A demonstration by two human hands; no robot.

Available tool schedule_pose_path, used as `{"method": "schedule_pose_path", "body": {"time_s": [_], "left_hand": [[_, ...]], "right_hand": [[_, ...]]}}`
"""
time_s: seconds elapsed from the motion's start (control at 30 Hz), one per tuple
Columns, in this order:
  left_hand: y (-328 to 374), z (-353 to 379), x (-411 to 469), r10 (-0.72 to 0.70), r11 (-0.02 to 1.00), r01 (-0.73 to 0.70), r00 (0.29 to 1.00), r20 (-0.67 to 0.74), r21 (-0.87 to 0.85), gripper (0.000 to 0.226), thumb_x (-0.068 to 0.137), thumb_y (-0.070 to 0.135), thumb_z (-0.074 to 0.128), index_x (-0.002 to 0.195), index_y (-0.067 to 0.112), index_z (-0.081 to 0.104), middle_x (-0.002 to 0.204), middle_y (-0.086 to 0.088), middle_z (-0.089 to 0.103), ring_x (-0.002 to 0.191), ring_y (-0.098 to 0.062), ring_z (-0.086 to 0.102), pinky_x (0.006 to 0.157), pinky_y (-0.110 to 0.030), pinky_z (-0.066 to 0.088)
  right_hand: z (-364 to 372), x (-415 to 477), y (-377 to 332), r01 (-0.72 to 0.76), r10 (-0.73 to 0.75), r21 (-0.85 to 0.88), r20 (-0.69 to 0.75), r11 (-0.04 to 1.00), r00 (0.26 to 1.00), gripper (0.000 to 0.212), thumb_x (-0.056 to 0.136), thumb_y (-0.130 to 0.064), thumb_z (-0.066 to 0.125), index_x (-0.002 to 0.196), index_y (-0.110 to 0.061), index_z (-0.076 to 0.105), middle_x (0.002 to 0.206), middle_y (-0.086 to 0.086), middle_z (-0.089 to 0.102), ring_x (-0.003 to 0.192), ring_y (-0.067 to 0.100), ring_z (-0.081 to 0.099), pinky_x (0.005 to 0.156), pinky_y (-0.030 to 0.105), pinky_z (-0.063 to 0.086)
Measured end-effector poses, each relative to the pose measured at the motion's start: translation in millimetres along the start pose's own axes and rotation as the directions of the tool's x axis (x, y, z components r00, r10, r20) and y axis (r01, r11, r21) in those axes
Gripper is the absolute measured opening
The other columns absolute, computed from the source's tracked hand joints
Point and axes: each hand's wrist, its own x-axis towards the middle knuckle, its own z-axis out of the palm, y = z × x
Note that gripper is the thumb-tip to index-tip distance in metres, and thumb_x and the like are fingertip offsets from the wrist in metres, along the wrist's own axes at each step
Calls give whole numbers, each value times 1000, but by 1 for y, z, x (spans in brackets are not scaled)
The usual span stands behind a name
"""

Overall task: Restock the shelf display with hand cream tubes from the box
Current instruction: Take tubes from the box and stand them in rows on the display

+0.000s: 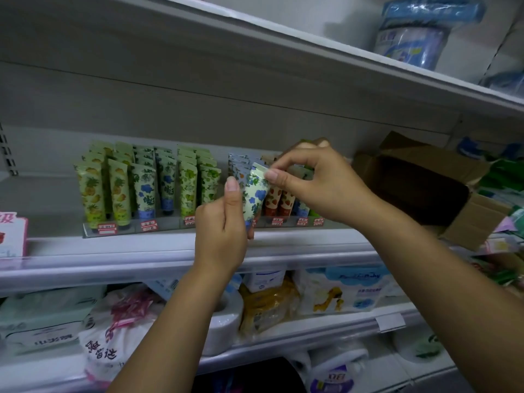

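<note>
A hand cream tube [255, 195] with blue flowers on pale green is held in front of the shelf display [181, 226]. My left hand [224, 222] grips its lower end, thumb up along its side. My right hand [314, 182] pinches the tube's top crimp. Behind my right hand's fingers more tubes show faintly; whether that hand holds them I cannot tell. The display holds rows of upright tubes: yellow pineapple [92, 191], blue flower [146, 191], green [187, 188], red strawberry [279, 202]. The open cardboard box [419, 188] lies on its side at the right.
The upper shelf [283, 43] overhangs close above, with blue plastic packs [414, 38]. Below the display shelf lie wipes, tissue rolls and bagged goods [269, 304]. A pink sign [11, 234] stands at the left edge. Green packets [504, 177] pile beside the box.
</note>
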Motion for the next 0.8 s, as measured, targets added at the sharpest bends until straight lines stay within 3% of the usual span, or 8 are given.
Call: {"method": "schedule_pose_path", "body": {"time_s": [0.13, 0.27, 0.33, 0.4, 0.53, 0.67, 0.8], "left_hand": [[0, -17, -16, -52, 998, 53, 998, 26, -37, 76, 106, 47, 31, 54, -3, 55, 48, -16, 53, 43, -14, 56, 45, -21, 43], [-3, -39, -21, -11, 995, 13, 1000, -23, 98, 69, 103, 53, 30, 47, 20, 51, 47, 1, 56, 43, -10, 55, 44, -29, 42], [-5, -51, -20, 67, 968, -36, 991, -115, 249, 65, 105, 52, 31, 48, 24, 47, 46, 4, 50, 45, -11, 48, 45, -35, 38], [-8, -61, -19, 162, 937, -63, 950, -269, 342, 62, 107, 45, 33, 61, 17, 62, 57, 5, 59, 55, -20, 57, 51, -42, 44], [-11, -84, -7, 200, 952, -38, 828, -523, 303, 46, 109, 31, 34, 84, 11, 67, 79, -1, 64, 75, -23, 61, 67, -40, 48], [-12, -99, 17, 314, 906, -43, 736, -600, 421, 33, 108, 14, 38, 90, 2, 63, 89, 1, 52, 87, -14, 44, 79, -19, 33], [-25, -107, 33, 368, 891, -73, 694, -619, 447, 26, 106, 6, 41, 91, 0, 60, 92, -4, 51, 89, -22, 46, 82, -29, 38]], "right_hand": [[-3, 4, -10, 19, -47, 128, 216, 992, 975, 15, 88, -35, 74, 89, -21, 78, 94, -8, 72, 94, 2, 65, 95, 32, 50], [10, 6, -23, 4, -54, 180, 276, 984, 960, 11, 87, -32, 76, 91, -22, 78, 92, -10, 74, 93, 0, 66, 94, 31, 52], [19, 8, -30, 6, -60, 206, 256, 978, 965, 9, 86, -34, 77, 86, -24, 78, 92, -12, 73, 96, -1, 65, 98, 36, 50], [27, 11, -35, 7, -60, 237, 218, 972, 974, 10, 85, -34, 77, 82, -25, 78, 93, -13, 71, 100, -1, 63, 101, 35, 46], [43, 21, -47, 29, -56, 233, 114, 972, 992, 10, 85, -31, 78, 77, -24, 76, 96, -11, 70, 98, -5, 59, 87, 10, 40], [56, 36, -56, 0, -10, 219, 45, 976, 999, 14, 86, -36, 76, 75, -26, 74, 102, -19, 69, 105, -6, 58, 86, 19, 42], [72, 54, -64, 67, -64, 87, -43, 994, 997, 14, 85, -36, 73, 71, -33, 72, 117, -24, 54, 126, 7, 41, 106, 39, 34]]}}
